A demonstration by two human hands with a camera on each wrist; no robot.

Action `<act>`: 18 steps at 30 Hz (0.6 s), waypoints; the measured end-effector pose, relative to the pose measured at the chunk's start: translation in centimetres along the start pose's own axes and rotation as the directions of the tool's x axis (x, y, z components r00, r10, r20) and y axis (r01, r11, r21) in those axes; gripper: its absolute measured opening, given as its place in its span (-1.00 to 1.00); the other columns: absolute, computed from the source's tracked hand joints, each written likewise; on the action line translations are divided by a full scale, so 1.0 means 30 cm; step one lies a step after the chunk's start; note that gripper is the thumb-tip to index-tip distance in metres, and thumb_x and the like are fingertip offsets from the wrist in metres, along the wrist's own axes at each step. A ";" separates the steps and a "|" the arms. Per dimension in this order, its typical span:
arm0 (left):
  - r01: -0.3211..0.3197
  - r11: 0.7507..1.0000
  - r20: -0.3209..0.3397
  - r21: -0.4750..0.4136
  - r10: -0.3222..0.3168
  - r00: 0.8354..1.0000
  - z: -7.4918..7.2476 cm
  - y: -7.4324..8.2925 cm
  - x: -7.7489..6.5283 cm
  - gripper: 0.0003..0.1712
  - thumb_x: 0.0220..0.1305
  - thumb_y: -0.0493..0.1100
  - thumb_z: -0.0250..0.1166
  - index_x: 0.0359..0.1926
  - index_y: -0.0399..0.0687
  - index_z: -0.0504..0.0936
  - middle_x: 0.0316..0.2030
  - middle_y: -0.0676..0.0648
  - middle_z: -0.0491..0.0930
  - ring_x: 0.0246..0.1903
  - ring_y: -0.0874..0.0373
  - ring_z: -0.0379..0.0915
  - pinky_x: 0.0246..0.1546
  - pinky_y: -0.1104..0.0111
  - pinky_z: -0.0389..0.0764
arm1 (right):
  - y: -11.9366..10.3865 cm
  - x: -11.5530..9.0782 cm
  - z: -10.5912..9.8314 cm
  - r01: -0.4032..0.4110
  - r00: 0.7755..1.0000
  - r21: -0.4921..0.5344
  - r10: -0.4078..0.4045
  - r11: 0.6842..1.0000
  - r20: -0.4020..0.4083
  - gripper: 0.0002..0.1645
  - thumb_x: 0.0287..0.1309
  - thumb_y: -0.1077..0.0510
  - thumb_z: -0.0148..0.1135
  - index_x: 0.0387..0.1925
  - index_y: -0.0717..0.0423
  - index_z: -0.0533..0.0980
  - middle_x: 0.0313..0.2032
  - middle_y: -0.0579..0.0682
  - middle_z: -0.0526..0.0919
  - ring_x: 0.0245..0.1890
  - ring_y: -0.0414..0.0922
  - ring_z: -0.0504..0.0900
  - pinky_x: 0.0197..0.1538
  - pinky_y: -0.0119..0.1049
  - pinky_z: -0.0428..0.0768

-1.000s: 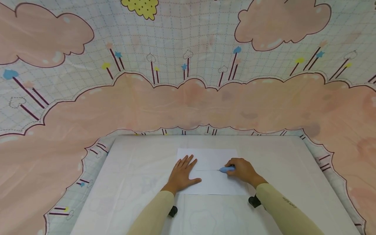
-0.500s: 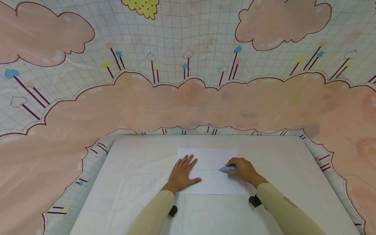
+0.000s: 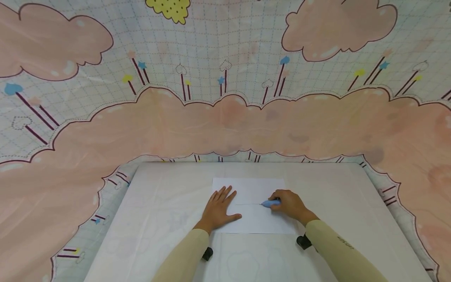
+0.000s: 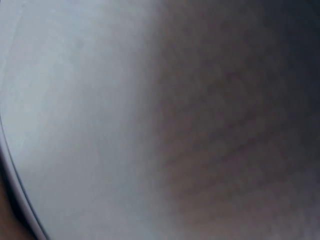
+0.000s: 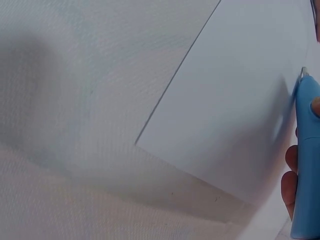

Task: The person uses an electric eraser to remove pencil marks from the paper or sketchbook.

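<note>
A white sheet of paper (image 3: 258, 221) lies on the white-covered table. My left hand (image 3: 217, 211) rests flat on its left part, fingers spread. My right hand (image 3: 290, 204) grips a thick, light blue pen-shaped tool (image 3: 271, 203) with a short metal tip. In the head view the tip points left, right at the end of a faint line (image 3: 246, 204) running across the sheet. The right wrist view shows the blue tool (image 5: 307, 165) at the right edge, fingers (image 5: 289, 187) curled round it, its tip close over the paper (image 5: 215, 115). The left wrist view is dark and blurred.
The white table cover (image 3: 169, 188) extends around the sheet, with faint printed shapes in front of it. Behind the table hangs a patterned cloth (image 3: 225, 129) with clouds. A black wrist camera (image 3: 304, 242) sits below the right sleeve, another black camera (image 3: 208, 253) below the left.
My right hand has shifted slightly to the left with the blue tool, its tip moving along the faint line. My left hand has stayed in place on the paper.
</note>
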State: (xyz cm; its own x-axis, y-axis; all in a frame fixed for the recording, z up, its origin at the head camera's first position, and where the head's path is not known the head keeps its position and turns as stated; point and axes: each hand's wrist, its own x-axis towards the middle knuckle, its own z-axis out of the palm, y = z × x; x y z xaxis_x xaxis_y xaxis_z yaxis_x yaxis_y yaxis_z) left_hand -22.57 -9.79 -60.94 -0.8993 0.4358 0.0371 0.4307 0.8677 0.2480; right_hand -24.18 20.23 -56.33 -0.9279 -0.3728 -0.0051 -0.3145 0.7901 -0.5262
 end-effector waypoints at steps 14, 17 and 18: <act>0.018 1.000 0.017 0.018 -0.018 1.000 0.008 -0.002 0.001 0.08 0.17 0.61 -0.05 0.56 0.20 0.01 0.57 0.07 -0.14 0.56 0.07 -0.31 0.53 0.06 -0.17 | 0.040 -0.031 -0.036 -0.010 1.000 -0.016 0.010 1.000 -0.003 -0.73 0.00 0.13 0.50 -0.20 0.07 0.70 -0.15 -0.05 0.72 -0.15 -0.08 0.65 0.02 -0.02 0.63; 0.024 1.000 0.025 0.012 -0.024 0.999 0.009 -0.001 0.001 0.08 0.16 0.62 -0.05 0.56 0.22 0.00 0.57 0.08 -0.16 0.56 0.08 -0.34 0.53 0.06 -0.20 | 0.049 -0.034 -0.037 -0.016 1.000 -0.011 0.016 1.000 -0.007 -0.73 0.00 0.13 0.50 -0.20 0.05 0.70 -0.15 -0.06 0.72 -0.16 -0.09 0.64 0.02 -0.02 0.63; 0.024 1.000 0.025 0.009 -0.024 0.999 0.009 -0.001 0.002 0.08 0.16 0.62 -0.04 0.56 0.21 0.00 0.57 0.08 -0.16 0.56 0.08 -0.33 0.53 0.06 -0.20 | 0.053 -0.034 -0.035 -0.012 1.000 -0.014 0.012 1.000 -0.006 -0.73 0.00 0.13 0.50 -0.20 0.05 0.70 -0.15 -0.06 0.72 -0.16 -0.09 0.64 0.02 -0.02 0.63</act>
State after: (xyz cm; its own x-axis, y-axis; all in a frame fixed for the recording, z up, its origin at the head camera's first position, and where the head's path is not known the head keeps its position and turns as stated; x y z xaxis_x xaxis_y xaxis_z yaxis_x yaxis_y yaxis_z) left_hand -22.61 -9.74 -61.21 -0.9073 0.4205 0.0066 0.4096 0.8801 0.2401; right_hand -23.94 22.37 -56.26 -0.9327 -0.3606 -0.0060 -0.3064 0.8010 -0.5144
